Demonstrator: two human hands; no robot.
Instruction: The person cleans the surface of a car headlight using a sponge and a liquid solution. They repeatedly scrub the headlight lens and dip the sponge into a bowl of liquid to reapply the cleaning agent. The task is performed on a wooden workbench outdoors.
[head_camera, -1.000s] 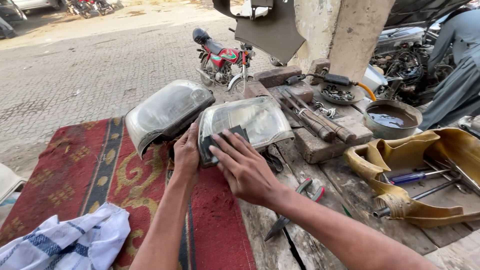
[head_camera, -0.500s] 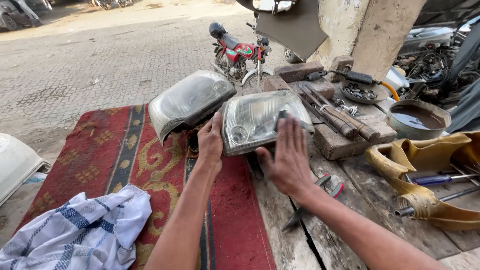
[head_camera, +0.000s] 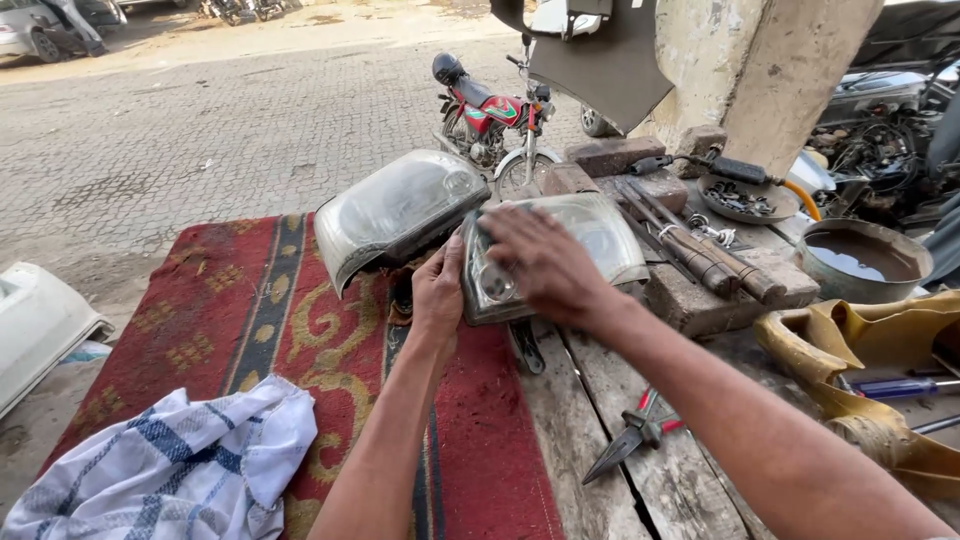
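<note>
A clear car headlight (head_camera: 600, 235) stands tilted on the edge of a wooden bench (head_camera: 590, 400). My left hand (head_camera: 440, 290) grips its lower left corner. My right hand (head_camera: 540, 265) lies flat across the lens, fingers pointing left and pressed on the glass; what is under the fingers is hidden. A second, cloudier headlight (head_camera: 395, 205) leans just to the left, touching neither hand.
A red patterned rug (head_camera: 200, 310) covers the left of the bench, with a white and blue checked cloth (head_camera: 170, 470) on it. Pliers (head_camera: 630, 440), bricks (head_camera: 690, 300), long tools (head_camera: 710, 255), a bowl of liquid (head_camera: 865, 260) and a yellow cut container (head_camera: 870, 340) lie to the right. A red motorcycle (head_camera: 485, 115) stands behind.
My right hand has slid left and up across the lens. It now covers the small dark sheet that showed under its fingers earlier. My left hand keeps its grip on the corner.
</note>
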